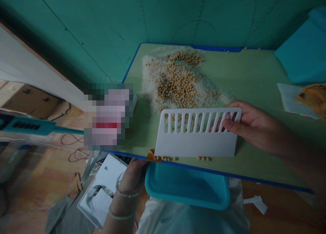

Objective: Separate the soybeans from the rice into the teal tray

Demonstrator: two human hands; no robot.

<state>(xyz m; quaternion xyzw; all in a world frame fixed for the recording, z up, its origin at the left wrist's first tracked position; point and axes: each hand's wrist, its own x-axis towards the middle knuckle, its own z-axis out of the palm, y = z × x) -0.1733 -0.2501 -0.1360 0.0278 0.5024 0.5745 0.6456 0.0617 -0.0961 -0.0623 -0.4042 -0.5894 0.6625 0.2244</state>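
Observation:
My right hand grips the right end of a white slotted plastic scraper, standing on its long edge on the green table near the front rim. A few soybeans lie between the scraper and the blue table edge. Behind the scraper a heap of soybeans mixed with rice is spread over the table. My left hand, with bracelets on the wrist, holds the left rim of a teal tray just below the table edge; its fingers are hidden under the tray.
A pixelated pink object sits at the table's left edge. A white napkin with an orange item lies at the right, a teal box behind it. Papers and cables lie on the wooden floor at the left.

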